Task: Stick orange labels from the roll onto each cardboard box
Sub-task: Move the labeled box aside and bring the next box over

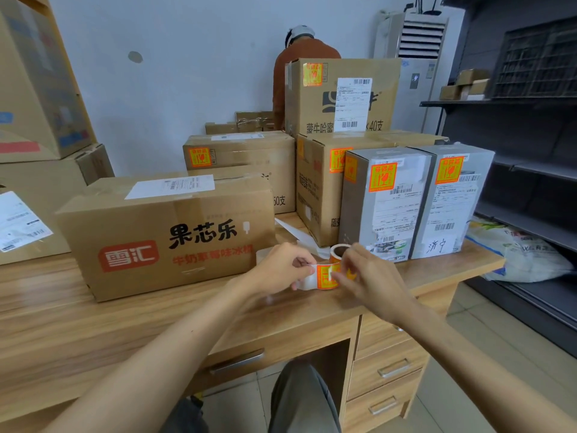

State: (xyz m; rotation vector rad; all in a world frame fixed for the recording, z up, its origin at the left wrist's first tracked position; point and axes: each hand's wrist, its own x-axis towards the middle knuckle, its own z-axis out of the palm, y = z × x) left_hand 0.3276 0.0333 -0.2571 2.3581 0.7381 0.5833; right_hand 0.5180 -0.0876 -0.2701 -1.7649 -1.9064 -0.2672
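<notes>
Six boxes are seen on the wooden desk [93,314] — five already marked orange, while the big front box [165,235] is bare. One label roll [339,252] stands on end beside the grey boxes. An orange label [326,276] on its white strip is pinched between the left hand [281,268] and right hand [370,276] — held crosswise just above the desk.

A desk [93,323] bears the boxes. The front box [168,235] lies at the left near the desk's front edge; behind it, to the right, stands a second box [240,157]. Right of that sits a third box [318,189] with a top box [343,95] on it. Two upright cartons [387,204] [452,198] stand side by side, touching, at the right. Before them, by the roll [338,251], the left hand [281,267] and right hand [368,276] meet over the desk. A shelf [530,151] stands right of the desk.
</notes>
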